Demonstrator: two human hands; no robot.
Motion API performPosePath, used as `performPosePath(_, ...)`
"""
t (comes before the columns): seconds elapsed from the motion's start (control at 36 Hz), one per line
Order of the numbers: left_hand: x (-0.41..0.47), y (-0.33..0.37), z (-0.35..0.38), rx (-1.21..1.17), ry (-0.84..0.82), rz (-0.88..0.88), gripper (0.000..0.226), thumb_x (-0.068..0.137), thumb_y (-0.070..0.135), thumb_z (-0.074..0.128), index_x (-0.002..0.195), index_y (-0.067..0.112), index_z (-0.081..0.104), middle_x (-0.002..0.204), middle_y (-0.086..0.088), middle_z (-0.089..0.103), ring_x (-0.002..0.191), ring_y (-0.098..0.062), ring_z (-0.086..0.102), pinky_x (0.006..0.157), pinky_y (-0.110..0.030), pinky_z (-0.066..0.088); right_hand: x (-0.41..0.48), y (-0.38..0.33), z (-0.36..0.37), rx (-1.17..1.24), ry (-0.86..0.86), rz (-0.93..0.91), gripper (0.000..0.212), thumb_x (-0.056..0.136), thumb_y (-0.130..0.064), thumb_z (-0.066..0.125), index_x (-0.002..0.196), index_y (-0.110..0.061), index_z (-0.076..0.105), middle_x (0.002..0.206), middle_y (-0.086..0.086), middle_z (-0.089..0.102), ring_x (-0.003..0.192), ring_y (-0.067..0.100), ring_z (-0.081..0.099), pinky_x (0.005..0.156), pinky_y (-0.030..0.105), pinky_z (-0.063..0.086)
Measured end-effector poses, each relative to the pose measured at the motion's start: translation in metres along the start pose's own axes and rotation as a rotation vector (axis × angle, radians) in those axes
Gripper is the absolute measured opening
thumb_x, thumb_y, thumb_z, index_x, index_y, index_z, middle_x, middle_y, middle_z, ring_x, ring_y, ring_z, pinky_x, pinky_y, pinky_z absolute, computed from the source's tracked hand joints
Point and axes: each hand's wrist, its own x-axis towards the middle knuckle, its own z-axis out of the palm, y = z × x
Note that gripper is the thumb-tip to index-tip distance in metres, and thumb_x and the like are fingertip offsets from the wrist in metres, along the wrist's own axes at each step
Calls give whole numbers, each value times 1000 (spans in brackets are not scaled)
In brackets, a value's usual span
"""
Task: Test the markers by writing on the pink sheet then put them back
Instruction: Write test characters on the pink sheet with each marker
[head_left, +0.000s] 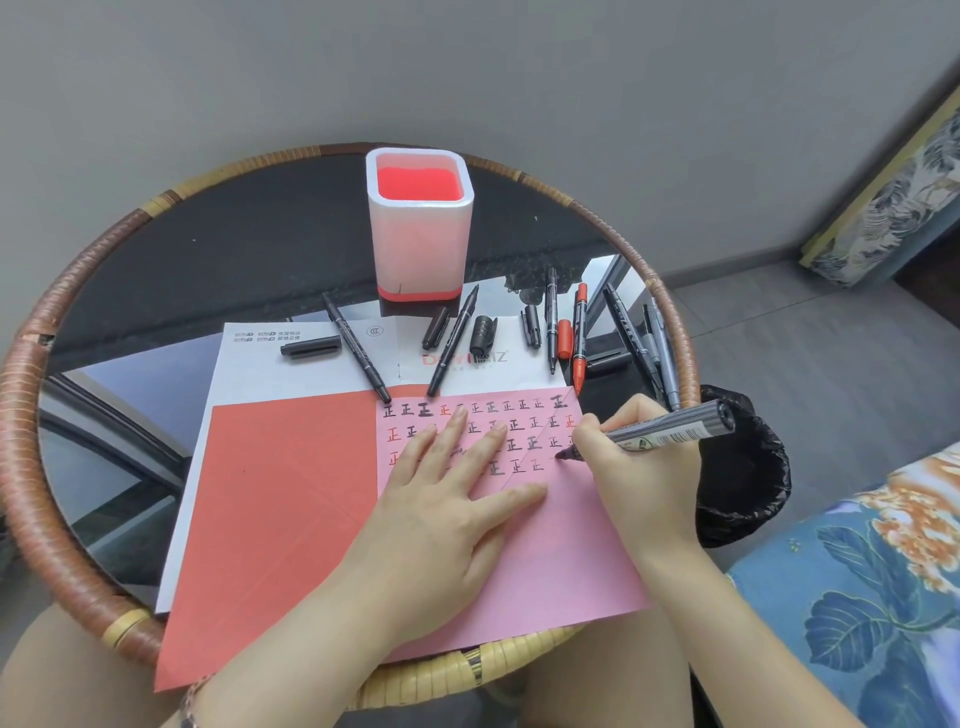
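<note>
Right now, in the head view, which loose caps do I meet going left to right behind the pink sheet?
Long black cap, slim dark cap, ribbed black cap, short black cap, red cap.

Glossy glass tabletop (249, 249) in woven rattan rim (31, 395), matt pink paper sheet (561, 551), plastic markers (551, 322).

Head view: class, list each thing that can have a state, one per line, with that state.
pen holder, upright, no markers inside.
thick marker, uncapped, tip on the pink sheet.
pink sheet, flat, partly filled with test characters.
red marker, uncapped, lying flat.
left hand, open, pressing the pink sheet.
right hand, gripping the thick marker.
</note>
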Motion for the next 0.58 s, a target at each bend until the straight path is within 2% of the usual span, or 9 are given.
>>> performPosePath(0.19, 0, 0, -1, 6, -5, -7, 39, 88, 35, 34, 119, 43, 56, 135, -9, 53, 127, -39, 43, 101, -44, 20, 0, -1, 0, 12, 2, 21, 35, 71, -6, 65, 48, -15, 39, 41, -10, 46, 44, 7, 41, 48, 17, 31)
performPosePath(0.31, 0, 0, -1, 10, -4, -4, 39, 88, 35, 35, 120, 43, 55, 134, -9, 53, 127, -39, 43, 102, -44, 20, 0, -3, -1, 30, -32, 25, 34, 70, -6, 66, 48, -13, 40, 42, -4, 44, 46, 10, 42, 54, 28, 36)
performPosePath(0.42, 0, 0, -1, 12, -5, -1, 39, 88, 35, 34, 121, 43, 54, 135, -9, 52, 127, -39, 43, 102, -44, 19, -1, -5, -1, 34, -56, 9, 30, 64, -15, 63, 46, -17, 39, 43, -5, 45, 46, 9, 41, 54, 29, 36)
performPosePath(0.58, 0, 0, -1, 10, -10, -9, 39, 89, 35, 33, 121, 43, 54, 136, -9, 52, 127, -39, 42, 102, -44, 19, -2, -3, -1, 13, -55, -50, 40, 69, -2, 66, 46, -18, 38, 44, -7, 47, 45, 7, 42, 49, 18, 31)
